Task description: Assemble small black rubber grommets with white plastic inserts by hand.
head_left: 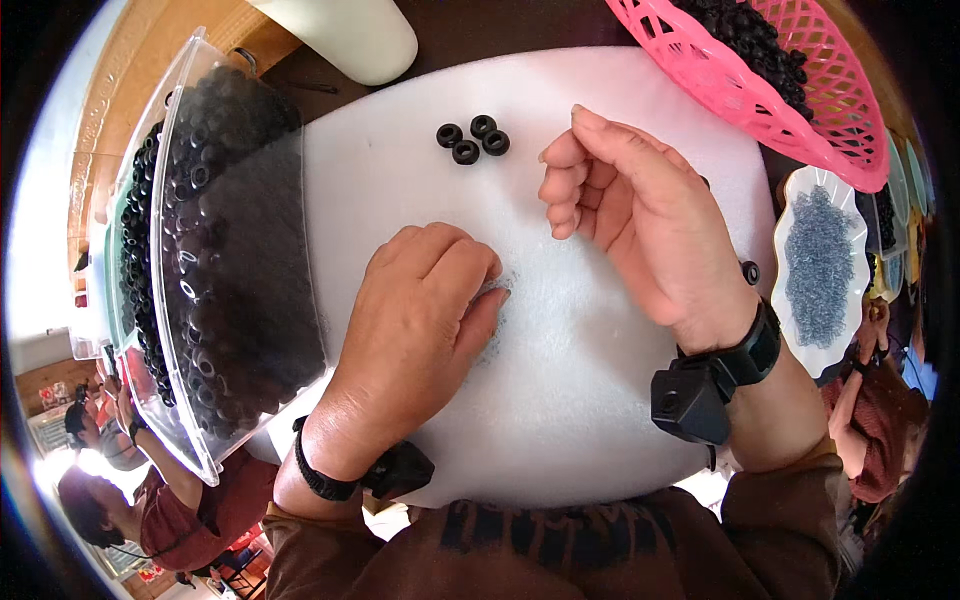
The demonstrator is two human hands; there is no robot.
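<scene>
My left hand (415, 310) rests palm down on the white padded surface (560, 420), its fingers curled under. Small blue-grey beads (510, 283) lie scattered around its thumb and forefinger; what is under the fingers is hidden. To the right, my right hand (650, 215) is raised above the surface with half-curled fingers and the thumb apart from the fingertips. Nothing shows in its palm. Beyond both hands sits a cluster of several black rings (465, 152), touching or nearly so. Another black ring (750, 272) lies by my right wrist.
A clear plastic box (165, 300) full of black rings stands at the left. At the far right are a pink lattice basket (690, 75) with black pieces and a white scalloped dish (787, 225) of blue-grey beads. A pale cylinder (365, 45) stands behind. Other people are at both sides.
</scene>
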